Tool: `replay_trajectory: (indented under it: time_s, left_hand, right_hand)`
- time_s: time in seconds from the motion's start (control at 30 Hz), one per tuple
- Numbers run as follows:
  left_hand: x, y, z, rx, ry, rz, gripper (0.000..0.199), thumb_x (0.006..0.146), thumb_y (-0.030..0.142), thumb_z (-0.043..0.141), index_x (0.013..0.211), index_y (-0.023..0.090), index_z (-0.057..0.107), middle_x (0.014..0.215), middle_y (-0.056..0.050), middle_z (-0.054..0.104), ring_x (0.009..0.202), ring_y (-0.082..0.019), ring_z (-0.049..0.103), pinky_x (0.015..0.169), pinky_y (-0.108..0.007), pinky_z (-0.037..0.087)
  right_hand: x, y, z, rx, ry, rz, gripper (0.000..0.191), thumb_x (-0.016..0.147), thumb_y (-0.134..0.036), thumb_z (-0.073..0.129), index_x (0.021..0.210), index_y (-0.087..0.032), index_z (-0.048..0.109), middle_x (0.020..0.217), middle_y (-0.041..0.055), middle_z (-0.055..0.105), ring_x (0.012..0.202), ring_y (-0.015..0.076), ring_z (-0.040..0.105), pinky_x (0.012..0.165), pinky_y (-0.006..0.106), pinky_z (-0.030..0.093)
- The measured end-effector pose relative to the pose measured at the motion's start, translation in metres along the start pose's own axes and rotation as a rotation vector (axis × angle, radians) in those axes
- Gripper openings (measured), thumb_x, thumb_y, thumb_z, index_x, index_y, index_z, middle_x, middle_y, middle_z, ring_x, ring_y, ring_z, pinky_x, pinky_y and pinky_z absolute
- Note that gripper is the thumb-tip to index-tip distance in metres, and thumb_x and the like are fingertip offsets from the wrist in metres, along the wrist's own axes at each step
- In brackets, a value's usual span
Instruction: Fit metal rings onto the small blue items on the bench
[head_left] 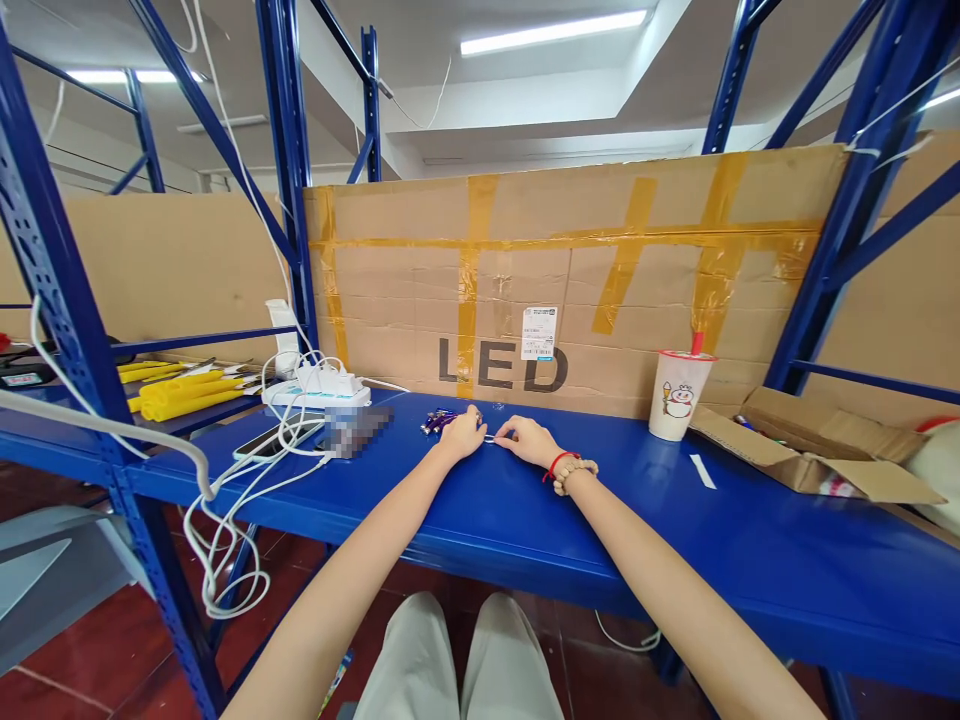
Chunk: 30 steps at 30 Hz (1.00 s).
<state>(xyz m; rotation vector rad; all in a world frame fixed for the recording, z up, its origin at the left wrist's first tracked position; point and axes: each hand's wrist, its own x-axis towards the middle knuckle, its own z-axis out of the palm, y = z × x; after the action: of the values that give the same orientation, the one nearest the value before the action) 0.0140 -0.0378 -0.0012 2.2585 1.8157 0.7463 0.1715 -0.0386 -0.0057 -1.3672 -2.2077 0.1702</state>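
Observation:
Close together on the blue shelf top (600,520) are both hands, near its middle. My left hand (463,436) is closed beside a small bundle of dark purple, shiny-ended items (437,421), which it partly covers. A thin white piece (489,439) spans the small gap between the hands, its ends at the fingertips. My right hand (527,441) has its fingers pinched at the right end of this piece. A red cord and a beaded bracelet (576,472) circle the right wrist.
White cables and a power strip (319,388) lie at the left, near a phone (279,436) and yellow-handled items (191,393). To the right are a paper cup (677,396), a white strip (703,471) and an open cardboard box (817,440). Taped cardboard (405,300) stands behind.

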Motion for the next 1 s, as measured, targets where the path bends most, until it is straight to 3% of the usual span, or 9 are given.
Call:
replay_trajectory:
  time_s: [0.23, 0.37, 0.57, 0.77, 1.0]
  left_hand:
    - [0.006, -0.004, 0.006, -0.129, 0.053, 0.094, 0.009, 0.087, 0.017, 0.037, 0.088, 0.019, 0.046, 0.080, -0.002, 0.061, 0.079, -0.016, 0.059, 0.066, -0.025, 0.042]
    - [0.014, -0.009, 0.010, -0.194, 0.120, 0.111, 0.006, 0.087, 0.019, 0.040, 0.082, 0.018, 0.043, 0.073, -0.001, 0.057, 0.070, -0.014, 0.056, 0.062, -0.023, 0.041]
    - [0.019, -0.013, 0.013, -0.195, 0.171, 0.168, 0.006, 0.087, 0.019, 0.041, 0.081, 0.019, 0.041, 0.071, 0.000, 0.053, 0.069, -0.014, 0.054, 0.063, -0.024, 0.040]
    - [0.013, -0.013, 0.009, -0.124, 0.124, 0.263, 0.004, 0.087, 0.016, 0.038, 0.088, 0.019, 0.040, 0.076, -0.002, 0.056, 0.072, -0.016, 0.056, 0.065, -0.025, 0.040]
    - [0.006, -0.009, 0.007, -0.009, 0.014, 0.331, 0.014, 0.084, 0.009, 0.035, 0.092, 0.018, 0.042, 0.082, -0.007, 0.059, 0.079, -0.019, 0.058, 0.070, -0.028, 0.042]
  right_hand:
    - [-0.001, -0.004, 0.000, 0.034, 0.047, -0.019, 0.014, 0.083, -0.031, 0.051, 0.088, -0.023, 0.061, 0.088, -0.0028, 0.064, 0.071, 0.0099, 0.056, 0.063, 0.022, 0.039]
    - [0.000, -0.005, 0.000, 0.068, 0.087, -0.019, 0.026, 0.079, -0.034, 0.056, 0.104, -0.025, 0.057, 0.091, -0.0023, 0.063, 0.066, 0.0087, 0.055, 0.060, 0.022, 0.038]
    - [-0.004, -0.009, -0.002, -0.036, 0.049, -0.115, 0.024, 0.084, -0.039, 0.047, 0.091, -0.024, 0.065, 0.087, 0.0003, 0.062, 0.065, 0.0098, 0.052, 0.055, 0.021, 0.032]
    - [-0.006, -0.015, -0.004, -0.224, -0.011, -0.151, 0.027, 0.088, -0.035, 0.041, 0.083, -0.019, 0.062, 0.085, 0.0027, 0.060, 0.072, 0.0119, 0.053, 0.054, 0.021, 0.028]
    - [-0.004, -0.011, 0.000, -0.255, -0.056, -0.148, 0.020, 0.082, -0.034, 0.048, 0.082, -0.021, 0.063, 0.085, 0.0017, 0.062, 0.075, 0.0137, 0.055, 0.054, 0.022, 0.026]
